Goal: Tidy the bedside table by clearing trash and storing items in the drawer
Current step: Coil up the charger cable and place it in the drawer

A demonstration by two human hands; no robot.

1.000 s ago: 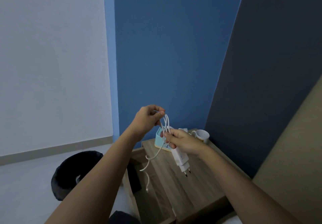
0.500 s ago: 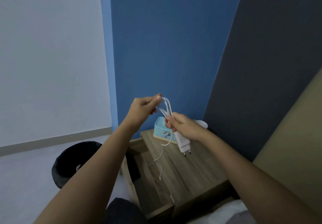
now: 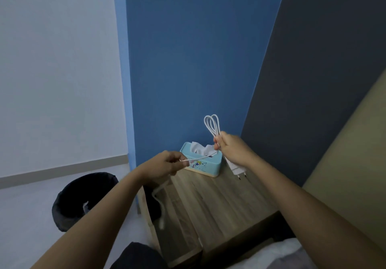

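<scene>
Holding cable (image 3: pixel 212 125), tissue box (image 3: pixel 203 162) (behind), bin (image 3: pixel 83 199)

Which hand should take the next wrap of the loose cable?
Left. The left hand already pinches the free run of the cable, whose tail hangs below it. The right hand is occupied clamping the finished loops and the charger plug.

Dim, bluish, soft light; wide-angle bending; slight motion blur.
</scene>
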